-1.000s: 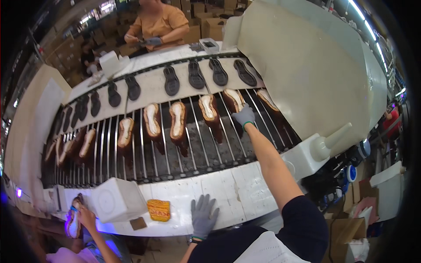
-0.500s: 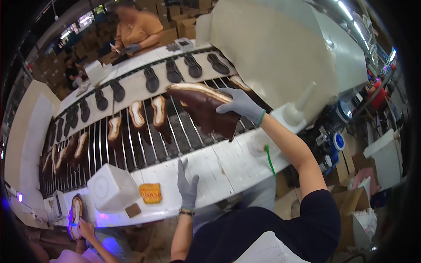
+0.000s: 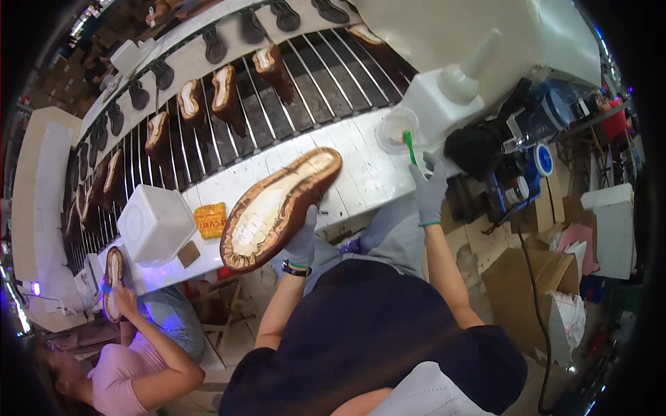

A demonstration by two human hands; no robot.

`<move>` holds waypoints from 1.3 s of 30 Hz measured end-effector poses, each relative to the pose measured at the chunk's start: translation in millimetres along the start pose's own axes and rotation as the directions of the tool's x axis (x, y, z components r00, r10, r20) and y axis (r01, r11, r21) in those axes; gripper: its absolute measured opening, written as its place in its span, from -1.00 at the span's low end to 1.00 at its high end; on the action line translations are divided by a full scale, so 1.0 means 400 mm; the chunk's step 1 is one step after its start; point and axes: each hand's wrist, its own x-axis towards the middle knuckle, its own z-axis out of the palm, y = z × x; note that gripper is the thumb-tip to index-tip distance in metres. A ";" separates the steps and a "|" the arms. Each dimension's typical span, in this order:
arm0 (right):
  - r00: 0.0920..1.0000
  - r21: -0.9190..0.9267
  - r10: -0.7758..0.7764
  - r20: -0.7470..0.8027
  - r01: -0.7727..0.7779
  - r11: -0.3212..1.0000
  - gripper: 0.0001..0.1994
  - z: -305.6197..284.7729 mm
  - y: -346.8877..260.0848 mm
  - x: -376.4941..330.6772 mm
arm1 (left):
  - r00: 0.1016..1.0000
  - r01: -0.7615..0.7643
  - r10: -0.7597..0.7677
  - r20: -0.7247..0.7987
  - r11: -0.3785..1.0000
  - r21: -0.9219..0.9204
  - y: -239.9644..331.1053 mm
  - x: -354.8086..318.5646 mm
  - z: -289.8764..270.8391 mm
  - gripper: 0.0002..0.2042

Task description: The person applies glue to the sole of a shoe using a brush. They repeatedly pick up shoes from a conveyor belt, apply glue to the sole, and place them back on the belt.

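A: At the far left, a co-worker's hand (image 3: 123, 299) holds a second sole (image 3: 113, 284) beside the white box (image 3: 154, 223) and the small orange tin (image 3: 210, 220). What's different since a moment ago?

B: A second back the right hand was out on the rod conveyor (image 3: 291, 90) among the brown shoes (image 3: 225, 97); half a second back it carried one off. Now that shoe (image 3: 281, 208) sits in the left hand (image 3: 303, 239), sole-side up over the near edge of the white bench (image 3: 361, 173). I'd judge it picked and handed over, ready for whatever the brush does.

A: How does it lie?

B: Its long axis runs diagonally, one rounded end toward near-left, the other toward far-right; which is toe, I can't tell. The left hand's gloved fingers are wrapped round its underside.

A: And the right hand (image 3: 429, 187)?

B: Closed around a green-handled brush (image 3: 409, 147) standing in the small white cup (image 3: 397, 128), just left of the white bottle (image 3: 444, 104).
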 end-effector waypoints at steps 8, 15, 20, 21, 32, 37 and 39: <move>0.993 0.152 0.120 0.012 -0.120 0.981 -0.75 0.044 0.084 0.013 | 0.984 -0.056 0.029 0.176 0.988 0.146 -0.097 0.005 -0.006 -0.41; 0.993 -0.170 -0.090 0.070 0.101 0.980 -0.82 -0.055 -0.090 0.111 | 0.964 -0.265 0.250 0.088 0.907 0.329 -0.158 -0.058 -0.022 -0.39; 0.949 -0.659 -0.177 0.260 0.308 0.686 -0.86 -0.026 -0.096 0.142 | 0.962 -0.271 0.256 0.090 0.911 0.309 -0.155 -0.063 -0.029 -0.39; 0.946 -0.669 -0.146 0.290 0.309 0.676 -0.86 -0.018 -0.085 0.153 | 0.961 -0.276 0.260 0.095 0.911 0.307 -0.156 -0.062 -0.027 -0.39; 0.917 -0.594 -0.041 0.397 0.290 0.750 -0.80 -0.007 -0.069 0.203 | 0.962 -0.273 0.258 0.088 0.912 0.305 -0.131 -0.053 -0.021 -0.41; 0.860 -0.001 0.248 0.446 -0.277 0.961 -0.71 -0.045 0.001 0.197 | 0.980 -0.197 0.185 0.072 0.953 0.229 -0.151 -0.032 -0.013 -0.44; 0.832 0.180 0.307 0.462 -0.427 0.886 -0.75 -0.049 0.002 0.173 | 0.959 -0.282 0.262 0.106 0.920 0.272 -0.145 -0.003 -0.009 -0.46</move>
